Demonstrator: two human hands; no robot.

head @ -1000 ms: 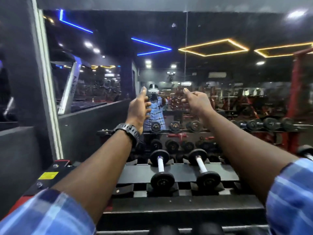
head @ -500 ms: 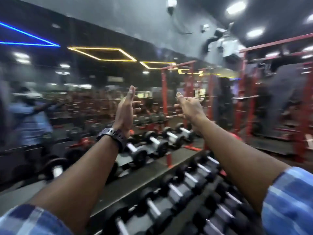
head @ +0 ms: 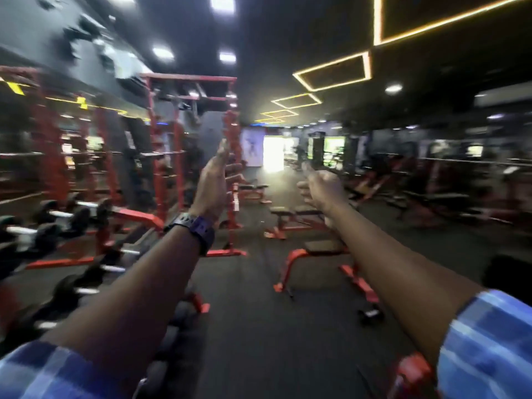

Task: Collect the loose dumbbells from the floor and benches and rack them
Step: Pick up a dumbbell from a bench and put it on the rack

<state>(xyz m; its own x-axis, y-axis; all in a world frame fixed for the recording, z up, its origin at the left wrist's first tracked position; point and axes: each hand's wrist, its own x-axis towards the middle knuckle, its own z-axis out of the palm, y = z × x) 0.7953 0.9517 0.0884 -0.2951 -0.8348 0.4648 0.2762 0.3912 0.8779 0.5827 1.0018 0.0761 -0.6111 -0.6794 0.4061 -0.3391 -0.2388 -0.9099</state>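
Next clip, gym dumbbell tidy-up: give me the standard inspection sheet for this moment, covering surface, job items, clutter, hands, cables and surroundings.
Surface: dark floor, mostly bare down the aisle; picture motion-blurred.
Job's things: racked dumbbells in rows on the left; one small dumbbell loose on the floor beside the nearest bench.
Clutter: nothing else seen loose on the floor.
Hands: left hand open and empty, a dark watch on its wrist; right hand loosely curled, holding nothing.
Cables: nothing seen.
Surroundings: red power racks on the left, more benches ahead, machines on the right too blurred to tell, bright doorway at the far end.
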